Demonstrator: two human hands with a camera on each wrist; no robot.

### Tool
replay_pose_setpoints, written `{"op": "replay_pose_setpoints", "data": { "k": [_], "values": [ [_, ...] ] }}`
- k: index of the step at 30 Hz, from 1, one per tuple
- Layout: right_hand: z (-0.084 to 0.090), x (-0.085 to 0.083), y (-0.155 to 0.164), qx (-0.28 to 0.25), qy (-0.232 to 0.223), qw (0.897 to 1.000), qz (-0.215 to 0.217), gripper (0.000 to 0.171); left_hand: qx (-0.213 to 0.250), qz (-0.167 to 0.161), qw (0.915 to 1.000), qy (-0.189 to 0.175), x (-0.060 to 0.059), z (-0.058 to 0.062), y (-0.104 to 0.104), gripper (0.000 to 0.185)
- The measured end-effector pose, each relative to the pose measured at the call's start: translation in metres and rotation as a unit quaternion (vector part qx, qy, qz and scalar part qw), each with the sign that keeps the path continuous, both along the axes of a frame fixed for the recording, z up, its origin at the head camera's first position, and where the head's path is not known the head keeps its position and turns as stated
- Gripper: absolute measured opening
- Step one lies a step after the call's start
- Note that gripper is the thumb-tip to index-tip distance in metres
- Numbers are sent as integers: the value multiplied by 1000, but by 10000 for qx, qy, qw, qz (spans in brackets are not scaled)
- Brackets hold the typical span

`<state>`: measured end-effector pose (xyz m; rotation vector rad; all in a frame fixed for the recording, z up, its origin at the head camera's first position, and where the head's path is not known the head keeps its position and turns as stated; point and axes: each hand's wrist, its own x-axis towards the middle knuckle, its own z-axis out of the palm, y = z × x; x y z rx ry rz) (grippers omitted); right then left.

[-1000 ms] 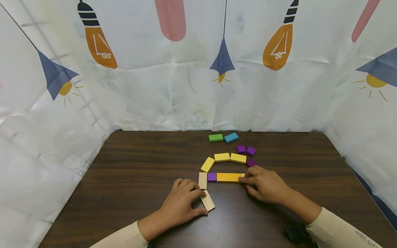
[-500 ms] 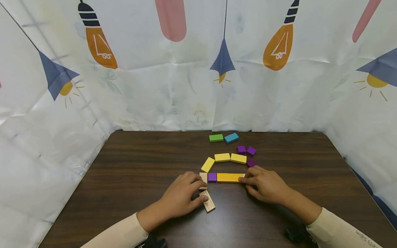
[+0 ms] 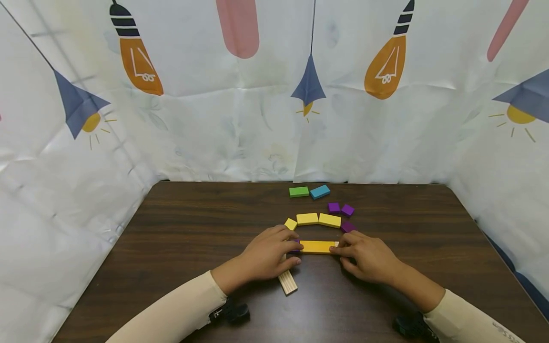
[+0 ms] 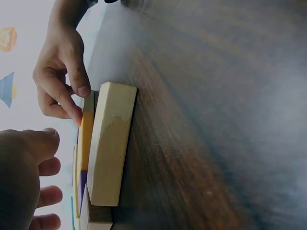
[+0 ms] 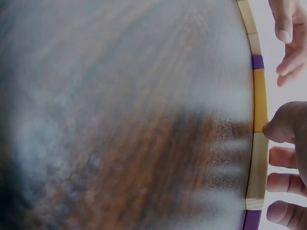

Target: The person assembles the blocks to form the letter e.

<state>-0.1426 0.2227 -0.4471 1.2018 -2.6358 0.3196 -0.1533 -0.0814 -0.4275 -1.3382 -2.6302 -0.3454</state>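
On a dark table (image 3: 180, 238), the left hand (image 3: 268, 255) rests fingertips on a purple block (image 3: 295, 248); the right hand (image 3: 369, 255) pinches the orange bar's (image 3: 317, 246) right end. Judging, they're aligning the row; next needs gentle pushing together.

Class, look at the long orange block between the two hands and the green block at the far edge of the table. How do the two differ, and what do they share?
The orange block is longer than the green block. Orange lies near the person, green at the table's far edge. Fingers of the left hand and the right hand meet the orange block's ends; no hand touches green. Orange lines up end to end with a purple block; green sits by a blue block. Both lie flat on the table.
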Motion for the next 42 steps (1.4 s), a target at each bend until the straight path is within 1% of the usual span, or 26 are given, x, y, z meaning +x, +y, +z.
{"op": "replay_pose_setpoints", "data": {
  "k": [4,8,15,28,31,36,42],
  "values": [
    [0,0,0,-12,-36,10000,-35,31,-136,-66,9999,51,-6,-1,8,33],
    [1,0,0,-34,-86,9999,-52,31,-234,-61,9997,11,-11,-2,13,33],
    [1,0,1,17,-15,10000,9,31,-296,-124,9995,-81,-16,-5,17,34],
    [0,-1,1,-20,-34,10000,15,32,-317,-79,9994,-116,-19,-10,20,28],
    [0,-1,0,42,-22,10000,16,32,-362,-81,9992,-129,-19,-9,19,29],
    [2,-1,-1,131,-36,9999,-15,32,-574,-68,9982,-180,-19,-6,18,35],
    [7,0,-1,420,-125,9990,-96,33,-772,-61,9967,-242,-19,-2,17,38]
  ]
}}
